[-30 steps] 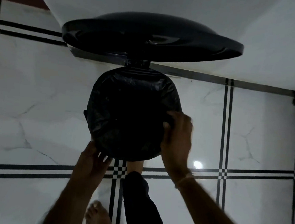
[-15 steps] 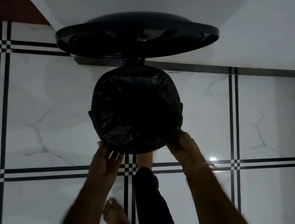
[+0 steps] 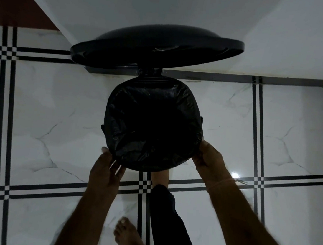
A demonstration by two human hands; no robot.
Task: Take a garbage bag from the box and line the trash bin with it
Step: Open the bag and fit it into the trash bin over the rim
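A black pedal trash bin (image 3: 201, 120) stands on the tiled floor with its lid (image 3: 156, 50) raised. A black garbage bag (image 3: 153, 121) lines it, its edge folded over the rim all round. My left hand (image 3: 107, 168) is at the rim's near-left side, thumb against the side and fingers spread under the folded bag edge. My right hand (image 3: 210, 157) holds the bag edge at the near-right side of the rim, fingers curled beneath it. The box is not in view.
One bare foot (image 3: 160, 177) reaches under the bin's front, and the other foot (image 3: 126, 233) stands on the white marble floor (image 3: 41, 122). A white wall (image 3: 288, 45) rises right behind the bin. A dark red surface (image 3: 15, 4) fills the top-left corner.
My right hand slid from the right side of the rim down to its near-right edge. My left hand stayed at the near-left rim. The view shifted slightly.
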